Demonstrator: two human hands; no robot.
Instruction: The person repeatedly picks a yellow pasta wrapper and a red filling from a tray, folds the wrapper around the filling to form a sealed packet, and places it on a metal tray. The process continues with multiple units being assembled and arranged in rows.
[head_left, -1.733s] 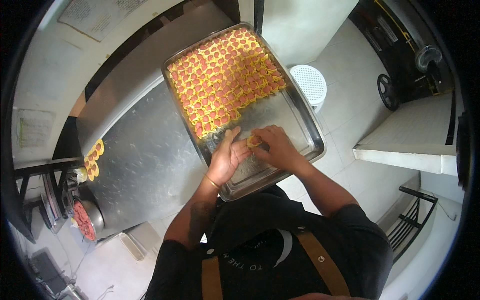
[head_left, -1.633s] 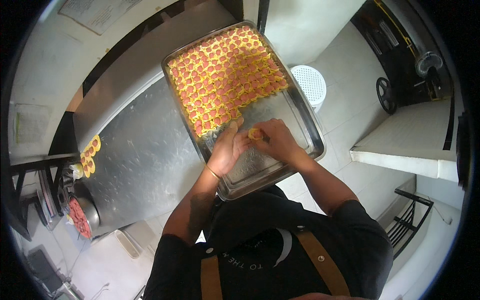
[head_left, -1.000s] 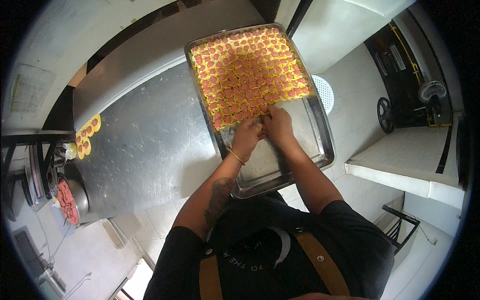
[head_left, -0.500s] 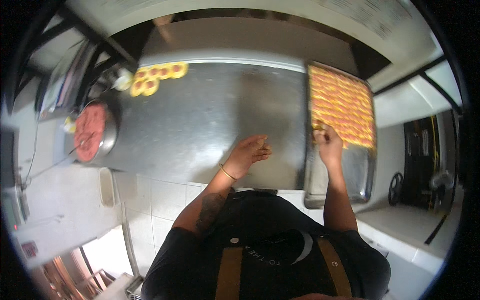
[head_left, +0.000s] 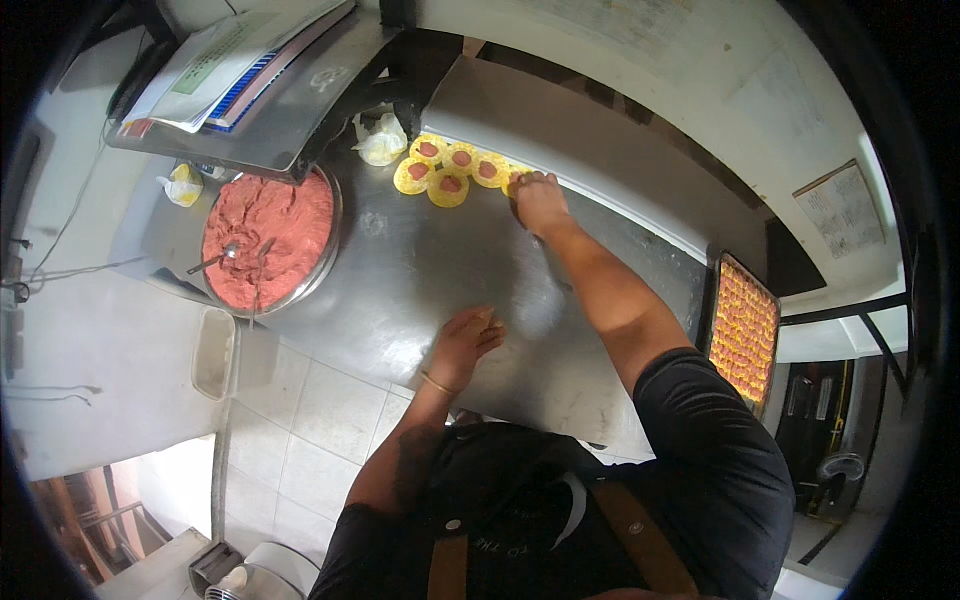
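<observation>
My right hand (head_left: 543, 205) reaches to the back of the steel table. Its fingers close on a round yellow dumpling wrapper (head_left: 512, 181) at the right end of a small group, covering much of it. Beside it lie several more yellow wrappers (head_left: 448, 187), each with a dab of pink filling in the middle. My left hand (head_left: 465, 348) hovers over the near part of the table, fingers loosely curled and slightly apart, with nothing visible in them. At the right edge a metal tray (head_left: 713, 298) holds close rows of folded yellow-and-pink dumplings (head_left: 743, 325).
A large metal bowl (head_left: 336, 232) of pink filling, with spoons in it, stands at the left. A crumpled white plastic bag (head_left: 381, 137) sits beside the wrappers. Papers lie on a raised metal shelf (head_left: 250, 150). A white wall (head_left: 620, 215) edges the table's back.
My right hand has left the tray and moved left and away to the wrappers. The view has turned left, bringing the bowl closer. My left hand stays over the table.
</observation>
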